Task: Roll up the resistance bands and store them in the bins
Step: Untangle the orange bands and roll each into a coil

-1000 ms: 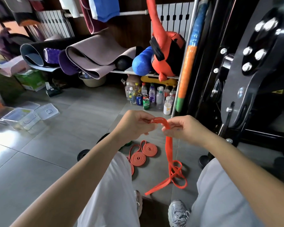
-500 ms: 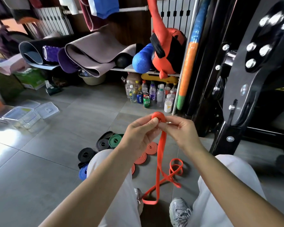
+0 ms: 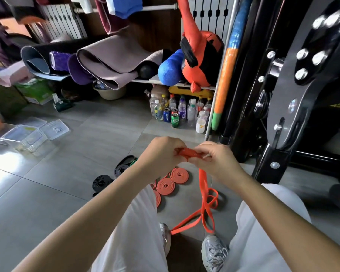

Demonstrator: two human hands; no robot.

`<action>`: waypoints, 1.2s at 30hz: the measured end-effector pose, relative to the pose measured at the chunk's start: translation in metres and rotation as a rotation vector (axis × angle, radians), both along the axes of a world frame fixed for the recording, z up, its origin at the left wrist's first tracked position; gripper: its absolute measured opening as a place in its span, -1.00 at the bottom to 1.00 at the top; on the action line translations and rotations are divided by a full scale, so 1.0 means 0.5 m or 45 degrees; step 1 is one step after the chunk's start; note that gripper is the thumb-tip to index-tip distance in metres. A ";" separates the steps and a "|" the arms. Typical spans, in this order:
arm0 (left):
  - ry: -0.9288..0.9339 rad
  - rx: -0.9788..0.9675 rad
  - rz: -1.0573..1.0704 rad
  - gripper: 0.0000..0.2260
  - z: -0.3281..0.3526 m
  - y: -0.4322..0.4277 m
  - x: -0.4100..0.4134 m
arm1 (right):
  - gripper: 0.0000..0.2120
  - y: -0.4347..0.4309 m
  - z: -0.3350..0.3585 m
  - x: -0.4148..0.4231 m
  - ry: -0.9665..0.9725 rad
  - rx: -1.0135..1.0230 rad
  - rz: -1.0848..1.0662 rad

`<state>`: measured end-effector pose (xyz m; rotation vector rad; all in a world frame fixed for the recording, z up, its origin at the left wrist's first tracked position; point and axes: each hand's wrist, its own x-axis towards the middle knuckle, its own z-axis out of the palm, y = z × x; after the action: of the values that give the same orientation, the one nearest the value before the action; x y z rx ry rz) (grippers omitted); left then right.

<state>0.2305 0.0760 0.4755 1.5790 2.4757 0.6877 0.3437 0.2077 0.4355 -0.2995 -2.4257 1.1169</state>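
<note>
Centre frame: left hand [image 3: 161,154] and right hand [image 3: 217,160] both pinch the top end of an orange band [image 3: 201,181]; its tail hangs to the floor [image 3: 71,169]. Rolled orange bands [image 3: 166,185] just left. Clear bins [image 3: 25,137] at left edge.

Rolled yoga mats [image 3: 110,61], blue foam roller [image 3: 168,69], bottles and cans [image 3: 181,112] on tiled floor [image 3: 82,150], black gym machine [image 3: 306,99]

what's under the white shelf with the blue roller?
Under the shelf: plastic bottles, a Pepsi can and a green can on the floor, a yellow object behind them. Anything further back is covered by the bottles.
</note>
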 end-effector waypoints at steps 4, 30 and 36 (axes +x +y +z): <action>-0.622 0.301 0.174 -0.79 -0.009 -0.005 -0.006 | -0.79 -0.006 -0.003 0.010 0.047 -0.471 -0.007; -0.988 0.416 0.250 -0.84 -0.048 -0.029 0.024 | -0.87 -0.041 -0.032 0.028 0.135 -0.796 -0.021; -1.656 0.667 0.298 -0.87 -0.102 -0.027 0.059 | -0.83 -0.058 -0.045 0.022 0.160 -0.692 -0.091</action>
<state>0.2597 0.0627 0.4246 0.4769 1.4891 1.7517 0.3549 0.1790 0.4128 -0.4634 -1.9498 1.6928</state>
